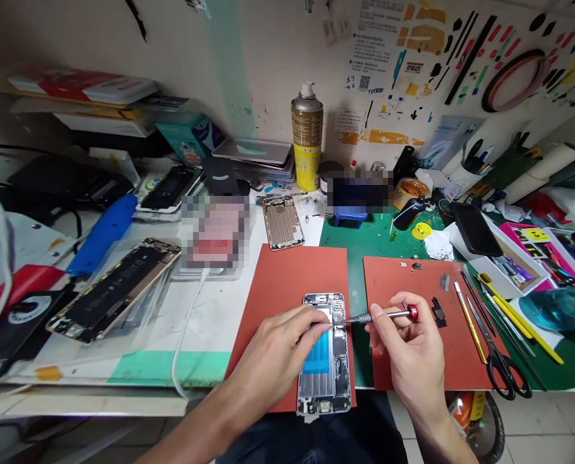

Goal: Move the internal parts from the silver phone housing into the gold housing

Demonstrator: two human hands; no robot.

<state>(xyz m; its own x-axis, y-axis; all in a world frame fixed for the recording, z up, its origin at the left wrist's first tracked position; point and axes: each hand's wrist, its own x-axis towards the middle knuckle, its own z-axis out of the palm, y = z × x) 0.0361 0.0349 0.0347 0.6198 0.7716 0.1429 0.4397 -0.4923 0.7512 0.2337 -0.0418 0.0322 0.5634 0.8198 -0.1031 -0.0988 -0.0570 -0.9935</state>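
Observation:
An opened phone housing (317, 386) lies on the left reddish-brown mat, with a blue strip (316, 357) along its inside and circuit parts on its right side. My left hand (284, 348) rests over it, thumb and forefinger pinched at the tip of a screwdriver; whatever sits between those fingertips is too small to make out. In my right hand (405, 348) is the screwdriver (364, 318), silver with a red end cap, held almost level and pointing left. Its tip meets my left fingertips above the phone's upper right part.
Right of my hands, a second mat (388, 277) bears small parts, tweezers and black scissors (502, 367). Another opened phone (118, 290) lies left. Behind stand a phone back shell (283, 222) and a yellow spray can (308, 138). A white cable (181, 335) crosses the table's left part.

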